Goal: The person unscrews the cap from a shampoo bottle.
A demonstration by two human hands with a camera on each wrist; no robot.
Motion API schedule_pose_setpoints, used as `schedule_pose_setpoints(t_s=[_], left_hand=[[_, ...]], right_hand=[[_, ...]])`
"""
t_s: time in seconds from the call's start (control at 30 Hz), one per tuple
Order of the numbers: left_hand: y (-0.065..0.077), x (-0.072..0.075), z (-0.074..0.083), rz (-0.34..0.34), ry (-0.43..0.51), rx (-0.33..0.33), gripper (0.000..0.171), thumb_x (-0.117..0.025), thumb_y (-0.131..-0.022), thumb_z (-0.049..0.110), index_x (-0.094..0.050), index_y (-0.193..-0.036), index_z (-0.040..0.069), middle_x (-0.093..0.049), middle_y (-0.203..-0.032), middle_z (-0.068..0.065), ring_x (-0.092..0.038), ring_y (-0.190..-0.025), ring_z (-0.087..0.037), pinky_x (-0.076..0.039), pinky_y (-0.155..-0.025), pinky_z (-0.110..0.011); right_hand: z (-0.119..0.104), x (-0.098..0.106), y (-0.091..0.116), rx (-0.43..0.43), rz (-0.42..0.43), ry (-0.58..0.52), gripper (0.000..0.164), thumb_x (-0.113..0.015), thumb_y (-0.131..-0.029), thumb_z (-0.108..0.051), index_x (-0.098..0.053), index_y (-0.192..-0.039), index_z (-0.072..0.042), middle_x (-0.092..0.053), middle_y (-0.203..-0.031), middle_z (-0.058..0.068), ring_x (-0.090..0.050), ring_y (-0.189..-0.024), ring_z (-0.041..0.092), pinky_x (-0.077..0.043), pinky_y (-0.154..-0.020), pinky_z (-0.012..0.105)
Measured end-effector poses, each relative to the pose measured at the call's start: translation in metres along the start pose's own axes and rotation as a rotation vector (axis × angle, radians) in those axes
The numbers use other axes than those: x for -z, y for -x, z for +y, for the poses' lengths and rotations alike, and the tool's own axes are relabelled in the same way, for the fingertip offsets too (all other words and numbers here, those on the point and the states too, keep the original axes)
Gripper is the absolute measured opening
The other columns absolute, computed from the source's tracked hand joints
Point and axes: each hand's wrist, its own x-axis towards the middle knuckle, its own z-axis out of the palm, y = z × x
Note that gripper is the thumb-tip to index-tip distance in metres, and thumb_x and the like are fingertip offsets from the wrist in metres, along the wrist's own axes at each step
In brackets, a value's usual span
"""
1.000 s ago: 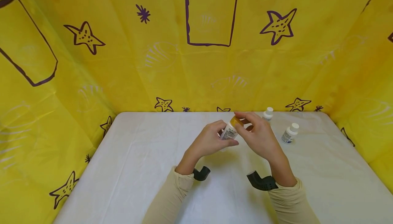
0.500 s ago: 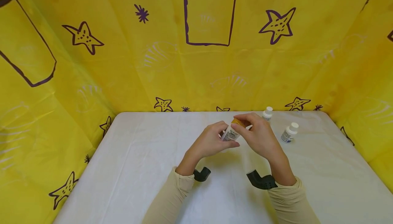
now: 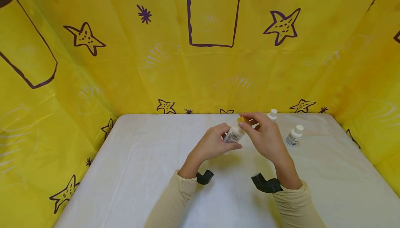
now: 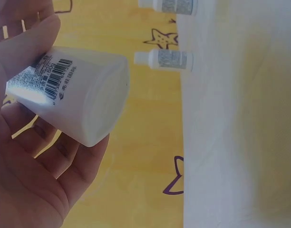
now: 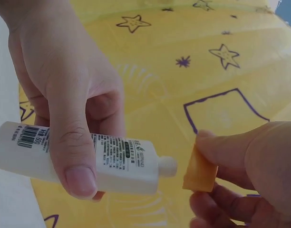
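My left hand [image 3: 215,142] grips a white bottle [image 5: 121,166] with printed text and a barcode, held tilted above the table. Its short white neck [image 5: 167,166] is bare in the right wrist view. My right hand [image 3: 265,137] pinches an orange-yellow cap [image 5: 200,166] between thumb and fingers, a small gap away from the neck. In the left wrist view the base of the bottle [image 4: 105,102] faces the camera, while the cap is out of sight there.
Two white-capped bottles stand on the white table [image 3: 140,172] at the right: a nearer bottle [image 3: 294,136] and a farther bottle [image 3: 273,115], partly behind my right hand. Yellow printed cloth [image 3: 125,75] hangs around the back and sides.
The orange-yellow cap has come off the bottle's neck. My right hand has drawn it slightly up and away, while my left hand keeps the bottle almost in place.
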Motion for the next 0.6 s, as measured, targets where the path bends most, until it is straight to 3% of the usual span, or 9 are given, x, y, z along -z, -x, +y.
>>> schedule_pose_setpoints(t_s=[0.27,0.43,0.6], left_hand=[[0.001,0.014,-0.004,0.097,0.034,0.051,0.036,-0.084,-0.085,0.035,-0.068,-0.113,0.019,-0.068,-0.106,0.004,-0.064,-0.093,-0.016,-0.054,-0.077,-0.027],[0.001,0.026,-0.005,0.237,0.09,0.111,0.047,-0.086,-0.083,0.034,-0.067,-0.123,0.018,-0.073,-0.109,-0.001,-0.068,-0.098,-0.017,-0.059,-0.083,-0.031],[0.002,0.039,-0.009,0.397,0.175,0.179,0.056,-0.086,-0.083,0.033,-0.061,-0.129,0.015,-0.073,-0.117,-0.005,-0.07,-0.109,-0.021,-0.058,-0.097,-0.041]], right_hand=[[-0.002,-0.002,-0.001,-0.075,0.039,-0.05,0.03,-0.073,-0.095,-0.023,-0.067,-0.118,-0.004,-0.074,-0.1,0.012,-0.067,-0.087,0.022,-0.05,-0.074,0.014],[0.002,-0.015,-0.006,-0.121,0.019,-0.108,0.034,-0.076,-0.093,-0.024,-0.064,-0.116,-0.003,-0.072,-0.102,0.012,-0.069,-0.089,0.022,-0.052,-0.076,0.012],[0.003,-0.03,-0.012,-0.104,0.018,-0.167,0.037,-0.075,-0.093,-0.016,-0.063,-0.124,0.0,-0.07,-0.115,0.016,-0.069,-0.099,0.028,-0.05,-0.079,0.006]])
